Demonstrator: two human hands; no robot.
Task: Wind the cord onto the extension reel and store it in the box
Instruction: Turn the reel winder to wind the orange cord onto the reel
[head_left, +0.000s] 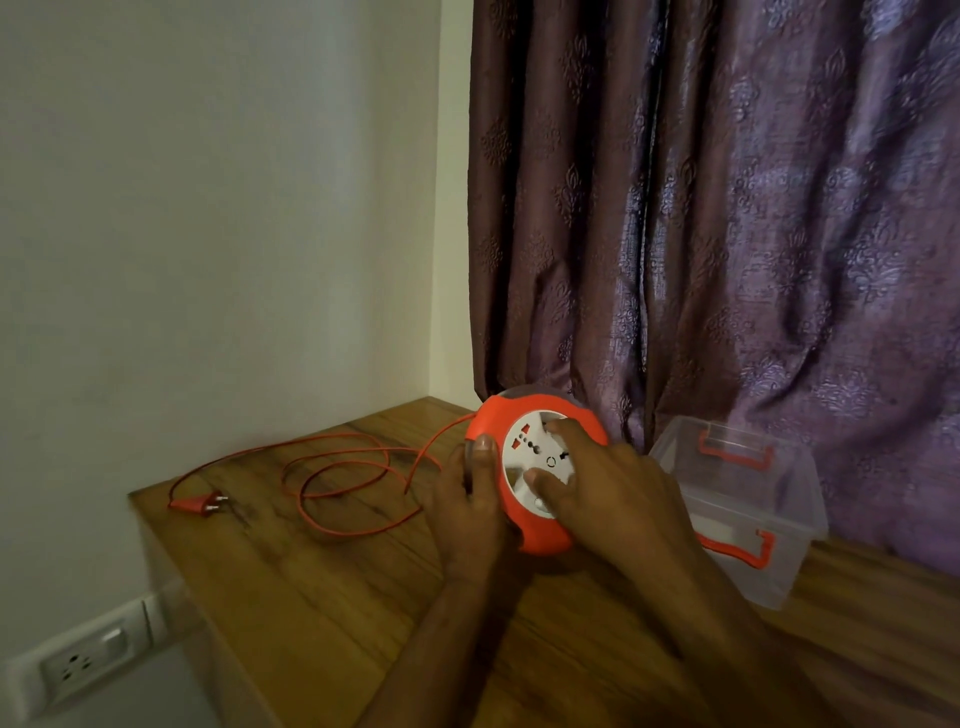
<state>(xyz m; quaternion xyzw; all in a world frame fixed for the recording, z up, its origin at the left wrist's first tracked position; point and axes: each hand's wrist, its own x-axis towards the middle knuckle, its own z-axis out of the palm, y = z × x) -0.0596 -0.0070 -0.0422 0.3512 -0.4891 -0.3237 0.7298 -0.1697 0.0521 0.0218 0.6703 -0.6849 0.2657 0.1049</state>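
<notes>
While both hands clamp the reel, loose cord sprawls toward the table edge

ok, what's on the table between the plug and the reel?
Head view: loose loops of orange cord on the wooden table, running from the plug to the reel. Nothing else lies there.

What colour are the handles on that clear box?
Orange-red. The box has two such handles, clearest in the head view, the only one.
</notes>
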